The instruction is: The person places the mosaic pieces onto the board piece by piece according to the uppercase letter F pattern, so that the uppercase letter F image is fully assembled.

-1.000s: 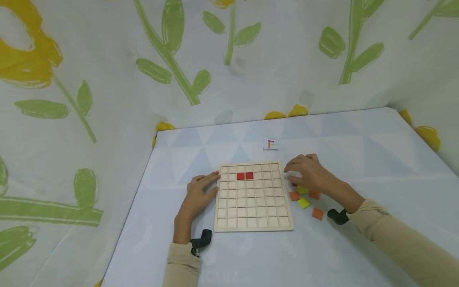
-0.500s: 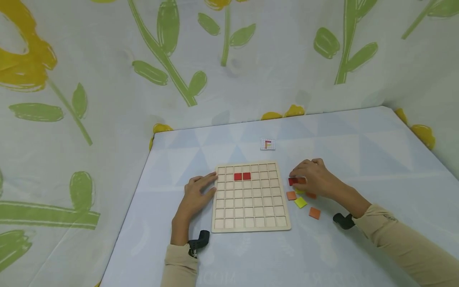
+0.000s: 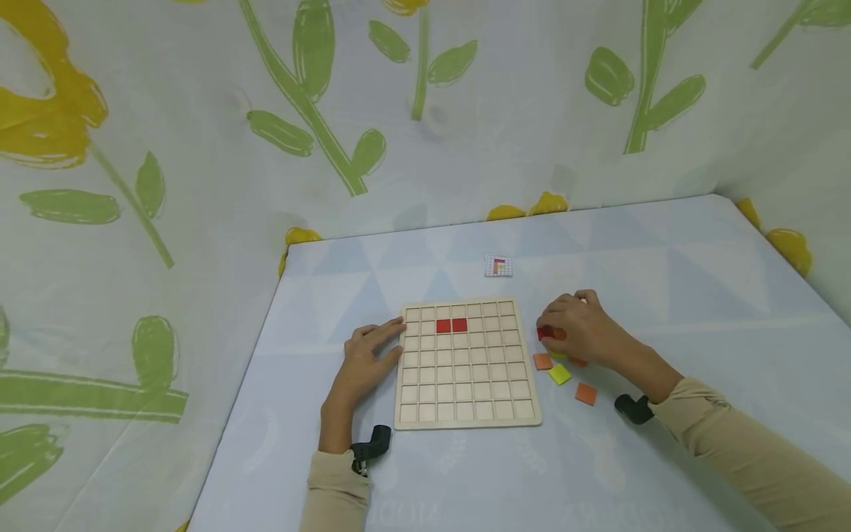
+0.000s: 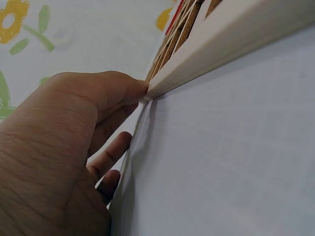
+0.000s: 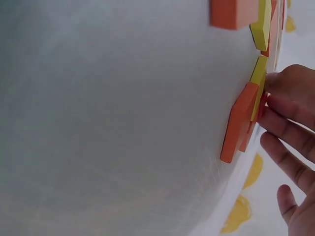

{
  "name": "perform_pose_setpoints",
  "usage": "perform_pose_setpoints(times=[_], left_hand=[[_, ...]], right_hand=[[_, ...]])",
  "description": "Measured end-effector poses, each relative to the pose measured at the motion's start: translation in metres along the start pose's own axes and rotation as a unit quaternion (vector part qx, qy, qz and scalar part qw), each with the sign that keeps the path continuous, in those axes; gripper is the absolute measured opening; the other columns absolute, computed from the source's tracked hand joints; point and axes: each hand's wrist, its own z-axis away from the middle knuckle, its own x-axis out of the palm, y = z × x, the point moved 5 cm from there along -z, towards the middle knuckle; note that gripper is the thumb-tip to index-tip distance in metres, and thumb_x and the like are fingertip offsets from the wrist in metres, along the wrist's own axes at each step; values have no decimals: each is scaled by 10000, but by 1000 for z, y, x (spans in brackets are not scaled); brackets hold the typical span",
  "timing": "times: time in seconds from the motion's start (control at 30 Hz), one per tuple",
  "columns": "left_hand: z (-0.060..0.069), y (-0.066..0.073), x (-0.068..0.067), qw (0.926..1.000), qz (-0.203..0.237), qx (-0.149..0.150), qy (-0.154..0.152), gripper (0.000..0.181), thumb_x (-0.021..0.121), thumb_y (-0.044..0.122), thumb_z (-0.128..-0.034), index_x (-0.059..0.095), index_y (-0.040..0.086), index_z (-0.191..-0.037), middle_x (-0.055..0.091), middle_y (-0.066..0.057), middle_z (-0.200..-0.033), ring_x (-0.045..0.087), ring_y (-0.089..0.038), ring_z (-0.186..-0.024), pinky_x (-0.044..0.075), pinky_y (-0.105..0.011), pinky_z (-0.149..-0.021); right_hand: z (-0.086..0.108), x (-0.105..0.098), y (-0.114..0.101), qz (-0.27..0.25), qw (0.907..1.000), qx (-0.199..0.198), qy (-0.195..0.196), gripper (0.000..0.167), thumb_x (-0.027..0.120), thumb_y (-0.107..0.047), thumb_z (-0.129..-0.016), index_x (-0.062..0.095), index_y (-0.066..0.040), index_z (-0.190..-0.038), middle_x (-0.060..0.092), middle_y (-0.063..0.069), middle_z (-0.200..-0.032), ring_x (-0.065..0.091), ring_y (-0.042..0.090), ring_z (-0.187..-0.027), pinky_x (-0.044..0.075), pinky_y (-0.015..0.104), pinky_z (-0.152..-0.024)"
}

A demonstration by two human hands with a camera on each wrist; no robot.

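Observation:
A wooden grid board (image 3: 468, 373) lies flat on the table, with two red square tiles (image 3: 451, 325) side by side in its upper rows. My left hand (image 3: 362, 360) rests at the board's left edge, thumb and fingertips touching the rim; the left wrist view shows the thumb against the wooden side (image 4: 197, 64). To the right of the board, my right hand (image 3: 580, 325) bends over a group of loose tiles. Its thumb and fingertips pinch a red tile (image 3: 545, 332), partly covered by the fingers. An orange-red tile (image 3: 560, 335) shows beneath the hand.
Loose orange tiles (image 3: 586, 394) and a yellow tile (image 3: 560, 374) lie right of the board. A small printed card (image 3: 499, 266) with a coloured grid pattern lies beyond it. Flower-patterned fabric (image 3: 518, 133) hangs behind the table.
My right hand has shifted slightly right and down from beside the board's edge onto the red tile, closing its fingertips there. The left hand stays at the board's edge.

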Motion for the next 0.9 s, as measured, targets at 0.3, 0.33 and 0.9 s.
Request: perform_pose_setpoints(times=[0.3,0.33,0.9], left_hand=[[1,2,-1,10000,-64,32,23,433,648,261,-976,609,233,-1406,471,134,-1508,364,-263,-1337,190,-522,-1101],[1,2,-1,10000,-62,37,31,433,649,260,-975,609,231,-1406,472,130,-1508,365,-264,-1335,192,-522,-1098],[1,2,0,10000,-22,26,78,424,652,258,-972,619,244,-1395,479,159,-1493,367,-257,-1334,199,-510,-1089]], right_hand=[[-8,-3,2,-145,9999,5,81,175,837,-145,-787,774,-134,-950,717,27,-995,604,259,-1006,326,580,-930],[-8,-3,2,-163,9998,8,77,177,839,-147,-788,775,-132,-952,718,30,-997,604,260,-1009,323,582,-935],[-32,-8,-16,-345,9982,-419,241,173,833,-116,-795,786,-116,-961,720,40,-1002,606,267,-1010,331,602,-930]])
